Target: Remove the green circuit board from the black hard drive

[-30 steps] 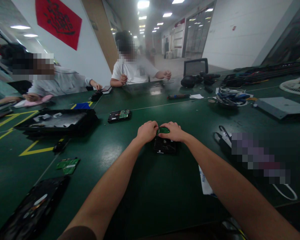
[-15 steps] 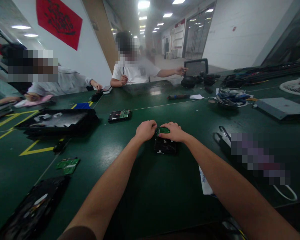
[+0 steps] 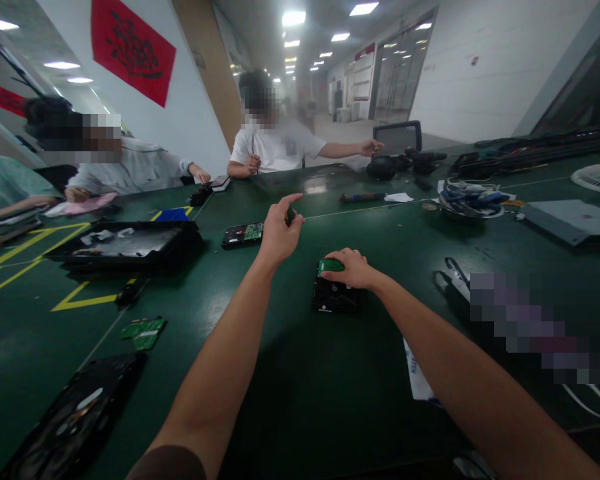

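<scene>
A black hard drive [image 3: 336, 298] with a green circuit board [image 3: 331, 265] on its upper face lies on the dark green table in front of me. My right hand [image 3: 353, 268] is closed over the drive's far end, thumb on the green board. Up and to the left, clear of the drive, is my left hand [image 3: 281, 230]. Its index finger points out while the other fingers curl round a small dark thing [image 3: 290, 215], mostly hidden. Just behind that hand lies another hard drive [image 3: 243, 235], its circuit board showing.
At left are a black tray [image 3: 130, 247], loose green circuit boards [image 3: 144, 332] and an opened black drive casing [image 3: 80, 413]. To the right stand a bowl of cables [image 3: 473, 199] and a grey metal box [image 3: 563, 220]. A screwdriver-like tool [image 3: 363, 197] lies farther back. People sit across the table.
My left hand has left the hard drive and moved up and to the left, its index finger now stretched out. My right hand stays on the drive. The view has shifted slightly.
</scene>
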